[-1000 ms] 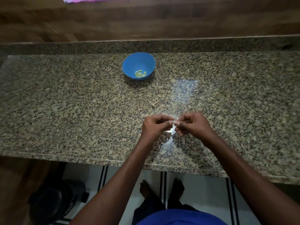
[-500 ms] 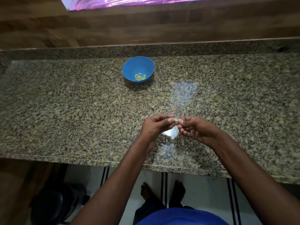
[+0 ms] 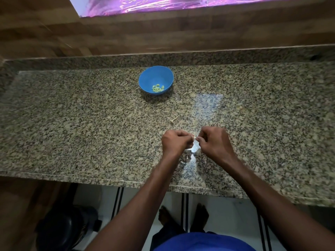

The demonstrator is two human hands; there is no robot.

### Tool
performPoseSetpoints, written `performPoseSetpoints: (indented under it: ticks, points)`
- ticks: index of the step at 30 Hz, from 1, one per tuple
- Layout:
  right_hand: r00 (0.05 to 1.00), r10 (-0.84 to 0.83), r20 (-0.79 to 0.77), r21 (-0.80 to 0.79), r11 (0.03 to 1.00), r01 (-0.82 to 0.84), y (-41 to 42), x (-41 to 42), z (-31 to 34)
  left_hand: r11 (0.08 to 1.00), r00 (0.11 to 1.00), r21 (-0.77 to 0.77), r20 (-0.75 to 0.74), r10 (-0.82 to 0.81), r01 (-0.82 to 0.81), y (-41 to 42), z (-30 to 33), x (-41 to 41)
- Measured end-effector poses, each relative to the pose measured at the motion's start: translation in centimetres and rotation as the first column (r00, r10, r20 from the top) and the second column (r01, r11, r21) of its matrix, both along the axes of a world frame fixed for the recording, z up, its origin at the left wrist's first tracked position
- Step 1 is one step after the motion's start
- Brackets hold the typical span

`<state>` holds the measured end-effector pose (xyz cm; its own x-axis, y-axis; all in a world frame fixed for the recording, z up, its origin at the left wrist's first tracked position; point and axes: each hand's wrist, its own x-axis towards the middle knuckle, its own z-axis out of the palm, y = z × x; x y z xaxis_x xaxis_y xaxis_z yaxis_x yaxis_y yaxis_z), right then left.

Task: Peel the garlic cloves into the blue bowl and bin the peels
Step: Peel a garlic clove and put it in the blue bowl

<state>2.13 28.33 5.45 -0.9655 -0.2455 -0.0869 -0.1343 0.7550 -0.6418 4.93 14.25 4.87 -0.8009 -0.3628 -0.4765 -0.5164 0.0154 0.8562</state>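
Observation:
A small pale garlic clove is pinched between the fingertips of my left hand and my right hand, above the near middle of the granite counter. Both hands have curled fingers and meet at the clove. The blue bowl stands farther back on the counter with several peeled cloves in its bottom. Loose peel scraps lie on the counter under my hands.
A garlic stem piece lies on the counter beyond my hands. A dark bin stands on the floor at the lower left, below the counter edge. A wooden wall rises behind the counter. My feet show below.
My hands stay together on the clove and work it slightly. The head camera has tilted up a little, so the bowl and counter sit lower in view.

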Motion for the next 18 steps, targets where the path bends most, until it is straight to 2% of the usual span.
performPoseSetpoints:
  ticks: [2,3,5,7,10,13,14,15,17,18]
  points:
    - [0.999,0.003,-0.042,-0.021,1.0,-0.004,0.1,0.1,-0.5,0.991,0.998,0.12,0.037,0.057,-0.061,-0.1,-0.2,-0.2]
    - [1.0,-0.025,0.0,-0.075,0.997,0.025,0.4,0.1,-0.8,0.98,0.997,0.182,0.045,0.067,-0.074,-0.3,-0.3,-0.2]
    - [0.961,-0.085,0.265,-0.317,0.933,0.17,1.0,-0.3,-0.8,0.973,0.999,0.23,-0.004,0.038,-0.036,-0.8,-0.6,0.1]
    - [0.814,-0.029,0.58,-0.484,0.792,0.373,1.7,-1.0,-0.4,0.981,0.994,0.188,-0.109,-0.022,0.042,-1.0,-1.0,0.5]
    - [0.62,0.035,0.784,-0.44,0.736,0.514,2.2,-1.7,0.3,0.985,0.976,0.145,-0.209,-0.064,0.096,-1.1,-1.1,1.1]
    - [0.531,0.037,0.847,-0.405,0.692,0.598,2.2,-1.8,0.4,0.989,0.969,0.099,-0.232,-0.085,0.11,-1.1,-1.2,1.1]
    - [0.548,0.034,0.836,-0.416,0.692,0.591,2.2,-1.7,0.4,0.989,0.972,0.105,-0.221,-0.082,0.108,-1.0,-1.2,1.0]
    - [0.612,0.021,0.791,-0.442,0.711,0.546,2.1,-1.4,0.3,0.986,0.979,0.141,-0.195,-0.063,0.092,-0.9,-1.1,0.9]
    - [0.847,-0.044,0.529,-0.435,0.844,0.315,2.1,-0.9,0.2,0.956,0.997,0.292,-0.072,0.026,-0.004,-0.9,-0.8,0.6]
    - [0.934,-0.062,0.352,-0.352,0.916,0.194,1.9,-0.5,0.2,0.927,0.998,0.369,0.002,0.065,-0.062,-1.0,-0.7,0.5]
